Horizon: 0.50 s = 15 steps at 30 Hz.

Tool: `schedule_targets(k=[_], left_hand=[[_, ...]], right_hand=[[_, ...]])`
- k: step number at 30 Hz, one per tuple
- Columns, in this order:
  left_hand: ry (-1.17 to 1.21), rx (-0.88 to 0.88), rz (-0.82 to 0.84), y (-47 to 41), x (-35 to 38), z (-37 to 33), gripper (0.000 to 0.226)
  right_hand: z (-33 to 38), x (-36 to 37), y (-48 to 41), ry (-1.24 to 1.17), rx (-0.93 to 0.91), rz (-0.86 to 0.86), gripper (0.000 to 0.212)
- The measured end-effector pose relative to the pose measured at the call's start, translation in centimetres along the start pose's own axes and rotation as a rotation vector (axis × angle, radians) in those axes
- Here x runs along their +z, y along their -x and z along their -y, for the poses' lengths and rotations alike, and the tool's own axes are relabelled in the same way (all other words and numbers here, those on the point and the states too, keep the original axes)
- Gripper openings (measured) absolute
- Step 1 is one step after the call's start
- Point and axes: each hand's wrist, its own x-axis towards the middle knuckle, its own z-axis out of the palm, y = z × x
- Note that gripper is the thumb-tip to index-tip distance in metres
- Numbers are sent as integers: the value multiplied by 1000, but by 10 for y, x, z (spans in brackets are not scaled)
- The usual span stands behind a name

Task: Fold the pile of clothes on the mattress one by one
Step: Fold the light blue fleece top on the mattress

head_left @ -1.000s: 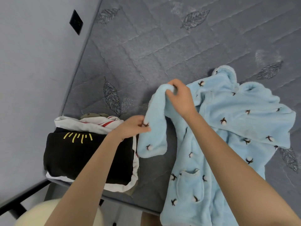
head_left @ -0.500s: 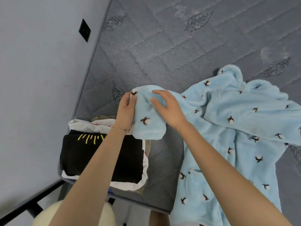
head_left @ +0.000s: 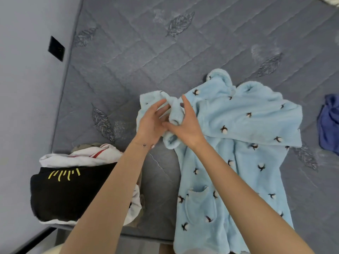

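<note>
A light blue fleece robe (head_left: 236, 143) with a small dark flower print lies spread on the grey quilted mattress (head_left: 146, 52), its lower part with a pocket hanging over the near edge. Its left sleeve (head_left: 174, 114) is bunched up between my two hands. My left hand (head_left: 152, 121) has its fingers straight against the sleeve's left side. My right hand (head_left: 185, 123) grips the rolled sleeve end with its thumb underneath and fingers raised.
A stack of folded clothes (head_left: 73, 189) with a black garment on top sits at the mattress's near left corner. A dark blue garment (head_left: 329, 123) lies at the right edge. A grey wall with a black plate (head_left: 56, 48) borders the left side.
The sleeve lay flat under both hands half a second ago; now it is bunched and rolled between them. My hands have come closer together, and the view has shifted right.
</note>
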Motion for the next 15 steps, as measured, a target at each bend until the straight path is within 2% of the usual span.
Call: schedule_targets(k=[3, 7, 8, 11, 15], left_hand=[[-139, 33, -23, -8, 31, 19, 31], [-800, 469, -110, -22, 52, 50, 31], [-936, 528, -99, -27, 57, 59, 34], [-1269, 573, -83, -43, 72, 88, 53], [-1421, 475, -108, -48, 108, 118, 66]], right_hand=[[-14, -38, -1, -3, -25, -255, 45], [-35, -93, -5, -89, -34, -439, 9], [-38, -106, -5, -105, -32, -460, 4], [-50, -147, -8, -126, -50, -510, 8], [-68, -203, -12, -133, -30, -543, 8]])
